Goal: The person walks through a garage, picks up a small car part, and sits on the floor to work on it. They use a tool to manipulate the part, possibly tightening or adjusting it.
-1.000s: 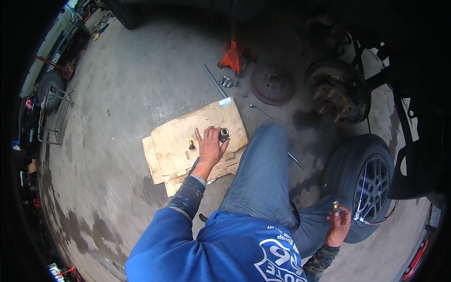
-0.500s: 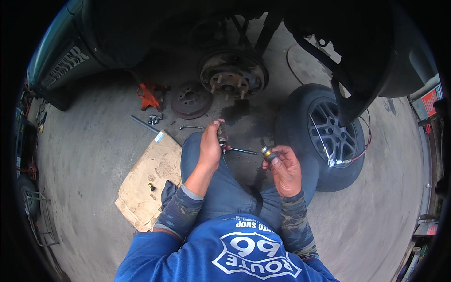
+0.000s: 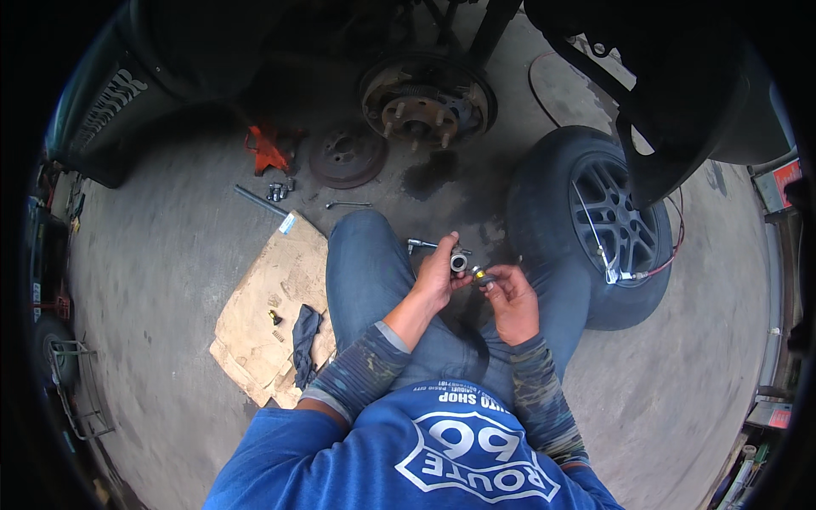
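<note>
A removed wheel is lying on the concrete floor to the person's right, below the bare wheel hub of the raised vehicle. A brake drum is resting left of the hub, and a flattened cardboard sheet is lying beside the left knee with a dark rag on it. The left hand is gripping a small metal cylinder above the lap. The right hand is pinching what looks like a small brass-coloured fitting, just beside the cylinder.
</note>
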The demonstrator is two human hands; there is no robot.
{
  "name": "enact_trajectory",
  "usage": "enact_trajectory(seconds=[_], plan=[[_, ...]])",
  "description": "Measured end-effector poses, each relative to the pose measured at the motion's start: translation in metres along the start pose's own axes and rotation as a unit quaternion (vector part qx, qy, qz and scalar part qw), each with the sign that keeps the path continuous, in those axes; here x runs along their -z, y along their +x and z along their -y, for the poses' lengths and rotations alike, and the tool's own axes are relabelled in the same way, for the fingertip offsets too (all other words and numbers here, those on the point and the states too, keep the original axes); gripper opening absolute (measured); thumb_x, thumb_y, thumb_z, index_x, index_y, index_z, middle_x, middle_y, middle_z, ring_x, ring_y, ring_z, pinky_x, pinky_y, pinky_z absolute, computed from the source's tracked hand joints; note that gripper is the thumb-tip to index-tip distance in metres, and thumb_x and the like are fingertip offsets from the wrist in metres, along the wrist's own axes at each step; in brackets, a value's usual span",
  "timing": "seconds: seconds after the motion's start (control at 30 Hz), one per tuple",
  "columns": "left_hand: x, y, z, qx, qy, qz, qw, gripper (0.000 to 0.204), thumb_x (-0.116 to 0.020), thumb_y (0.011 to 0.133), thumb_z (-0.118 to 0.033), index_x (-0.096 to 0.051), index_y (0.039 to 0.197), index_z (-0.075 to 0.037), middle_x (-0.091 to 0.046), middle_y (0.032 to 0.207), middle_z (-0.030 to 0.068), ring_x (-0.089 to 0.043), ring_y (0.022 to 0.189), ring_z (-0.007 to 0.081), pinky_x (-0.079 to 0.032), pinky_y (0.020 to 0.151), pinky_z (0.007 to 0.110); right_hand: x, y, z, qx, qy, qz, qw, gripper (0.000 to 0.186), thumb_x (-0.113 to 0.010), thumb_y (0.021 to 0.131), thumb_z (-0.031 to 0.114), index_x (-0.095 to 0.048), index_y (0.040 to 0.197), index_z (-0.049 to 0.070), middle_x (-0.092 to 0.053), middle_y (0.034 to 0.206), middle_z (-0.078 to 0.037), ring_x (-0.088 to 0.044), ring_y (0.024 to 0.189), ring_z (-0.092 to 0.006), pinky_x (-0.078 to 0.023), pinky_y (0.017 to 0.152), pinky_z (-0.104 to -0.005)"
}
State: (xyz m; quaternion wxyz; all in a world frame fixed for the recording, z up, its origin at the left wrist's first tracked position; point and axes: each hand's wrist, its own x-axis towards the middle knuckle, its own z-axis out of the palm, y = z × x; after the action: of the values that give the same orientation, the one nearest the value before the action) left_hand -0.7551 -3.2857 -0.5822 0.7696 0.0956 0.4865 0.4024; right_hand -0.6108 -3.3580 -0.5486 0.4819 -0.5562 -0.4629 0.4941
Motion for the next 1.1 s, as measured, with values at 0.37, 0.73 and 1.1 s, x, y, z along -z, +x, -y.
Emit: enact_trajectory(seconds=[0.37, 0.73, 1.1], plan=[[0.001, -0.005, -0.002, -0.104, 0.058, -0.054, 0.992, 0.041, -0.067, 0.091, -0.037, -0.052, 0.102, -0.001, -0.059, 0.076, 0.0046, -0.056, 0.054, 0.0101, -0.049, 0.046, 0.024, -0.016, 0.005, -0.004, 0.015, -0.082, 0.037, 0.996, 0.018, -0.059, 0.092, -0.006, -0.061, 0.109, -0.001, -0.063, 0.101, -0.005, -0.063, 0.087, -0.0103, -0.051, 0.077, -0.0248], [-0.001, -0.008, 0.0, -0.153, 0.111, -0.032, 0.981, 0.05, -0.074, 0.086, -0.03, -0.05, 0.11, 0.007, -0.062, 0.08, 0.0097, -0.061, 0.062, 0.0128, -0.049, 0.046, 0.026, -0.011, 0.004, 0.006, 0.018, -0.101, 0.039, 0.994, 0.019, -0.06, 0.092, -0.006, -0.061, 0.11, 0.0, -0.061, 0.102, -0.006, -0.064, 0.09, -0.013, -0.052, 0.079, -0.0256], [0.002, 0.004, 0.01, -0.22, 0.221, -0.085, 0.946, 0.052, -0.074, 0.083, -0.031, -0.053, 0.11, 0.008, -0.066, 0.083, 0.0153, -0.065, 0.067, 0.019, -0.051, 0.055, 0.032, -0.006, 0.005, 0.006, -0.006, -0.122, 0.046, 0.991, 0.015, -0.063, 0.091, -0.004, -0.063, 0.106, -0.002, -0.062, 0.099, -0.007, -0.065, 0.087, -0.0132, -0.052, 0.078, -0.0264]])
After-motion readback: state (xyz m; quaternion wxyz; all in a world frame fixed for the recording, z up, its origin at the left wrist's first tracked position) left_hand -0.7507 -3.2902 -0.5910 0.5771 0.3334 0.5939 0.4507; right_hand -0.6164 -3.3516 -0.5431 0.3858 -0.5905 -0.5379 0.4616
